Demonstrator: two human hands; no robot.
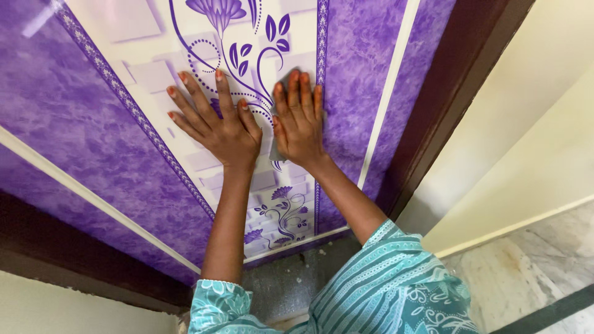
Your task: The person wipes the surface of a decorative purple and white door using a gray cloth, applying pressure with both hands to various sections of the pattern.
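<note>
- The left hand (224, 127) lies flat with fingers spread on the glossy purple-and-white floral door panel (111, 154), gripping nothing.
- The right hand (299, 120), just beside it, presses with fingers together on a small grey cloth pad (273, 147), whose edge shows under the palm.
- A dark brown wooden door frame (445, 99) runs right of the right hand.
- Grey-white marble floor (526, 272) lies farther right, below a cream wall (544, 124).

brown door frame (451, 93) bounds the panel (74, 124) rightward.
</note>
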